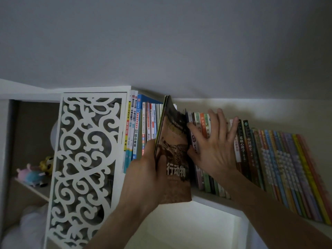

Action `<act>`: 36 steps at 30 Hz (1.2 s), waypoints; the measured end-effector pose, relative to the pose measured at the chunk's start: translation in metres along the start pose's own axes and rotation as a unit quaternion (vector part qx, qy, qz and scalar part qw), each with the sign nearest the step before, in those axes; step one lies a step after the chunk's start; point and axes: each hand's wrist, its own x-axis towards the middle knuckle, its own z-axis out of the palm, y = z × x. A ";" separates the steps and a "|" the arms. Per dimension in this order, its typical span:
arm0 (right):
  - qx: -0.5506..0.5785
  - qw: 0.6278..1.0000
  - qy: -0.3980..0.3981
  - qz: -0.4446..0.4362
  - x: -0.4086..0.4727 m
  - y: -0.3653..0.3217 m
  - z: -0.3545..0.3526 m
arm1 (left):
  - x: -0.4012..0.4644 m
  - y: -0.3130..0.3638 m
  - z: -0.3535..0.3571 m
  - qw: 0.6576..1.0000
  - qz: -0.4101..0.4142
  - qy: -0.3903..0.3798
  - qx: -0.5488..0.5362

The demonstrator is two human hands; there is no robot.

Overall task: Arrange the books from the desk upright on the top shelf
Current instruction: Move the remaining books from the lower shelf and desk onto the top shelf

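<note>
My left hand (143,173) grips a thin brown book with white characters on its cover (175,150), thumb on the cover, fingers behind. The book stands tilted in a gap between two groups of upright books on the top shelf (212,199). To its left stand tall workbooks (133,126). On its right, my right hand (213,144) presses with spread, straight fingers against the spines of a row of upright books (203,126), holding them to the right. Farther right the row continues with several colourful thin spines (287,168).
A white carved lattice panel (84,166) stands left of the books. Behind it, a lower shelf carries small plush toys (34,173). A lit white compartment (188,225) lies under the top shelf. The grey wall (179,42) rises above.
</note>
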 end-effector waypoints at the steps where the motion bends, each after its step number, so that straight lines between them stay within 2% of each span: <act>1: 0.003 1.000 0.004 0.001 0.000 0.000 0.000 | 0.007 0.003 0.003 1.000 -0.005 -0.001 -0.001; 8: 0.009 1.000 0.002 0.008 0.001 0.001 -0.002 | 0.065 0.018 0.038 1.000 -0.021 0.017 0.008; 14: 0.002 1.000 0.001 0.006 0.000 0.002 0.000 | 0.037 -0.012 0.103 1.000 -0.006 -0.003 -0.006; 16: -0.004 1.000 0.002 -0.003 0.000 0.004 0.001 | 0.021 -0.021 0.117 0.998 0.011 -0.014 0.063; 19: -0.008 1.000 0.004 -0.010 -0.001 0.007 0.003 | 0.013 -0.030 0.121 0.976 0.048 0.024 0.213; 21: -0.011 1.000 0.009 -0.010 -0.002 0.007 0.004 | 0.019 -0.035 0.118 0.963 0.075 0.062 0.252; 23: -0.007 1.000 0.018 -0.009 -0.003 0.007 0.003 | 0.024 -0.038 0.115 0.954 0.144 0.073 0.252; 25: -0.007 1.000 0.021 -0.008 -0.003 0.007 0.003 | 0.027 -0.038 0.117 0.949 0.192 0.064 0.243; 30: -0.022 1.000 0.009 -0.009 -0.003 0.004 0.007 | 0.045 -0.046 0.129 0.947 0.163 0.005 0.278; 36: -0.089 0.995 -0.044 -0.013 -0.005 0.000 0.009 | 0.053 -0.055 0.124 0.919 0.183 -0.042 0.347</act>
